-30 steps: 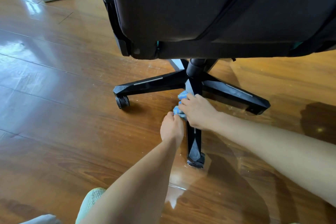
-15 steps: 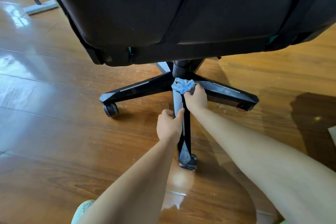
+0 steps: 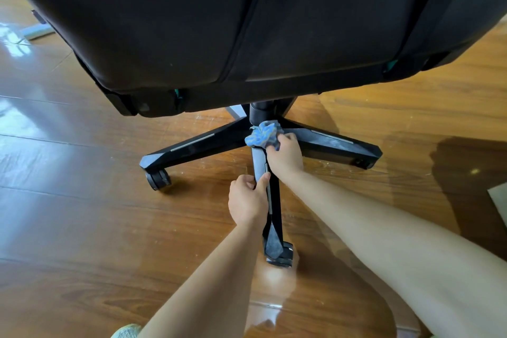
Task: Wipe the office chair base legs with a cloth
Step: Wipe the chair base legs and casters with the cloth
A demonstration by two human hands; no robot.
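Care mattered: right hand [image 3: 285, 156] squeezed the crumpled blue cloth [image 3: 263, 136] beside the round black chair post [image 3: 260, 114]; left hand [image 3: 247, 200] gripped the black plastic leg [image 3: 273, 241] below it. Firm, slow rubs seemed best.

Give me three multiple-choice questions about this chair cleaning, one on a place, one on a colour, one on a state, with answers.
1. What does the left hand do? A. grips the near leg B. holds the cloth C. hangs open
2. What colour is the cloth? A. red B. blue C. white
3. Where is the cloth? A. at the near leg's tip B. under the left hand C. by the column
Answers: 1 A, its fingers curl round the leg; 2 B, it shows blue; 3 C, the right hand holds it beside the column.
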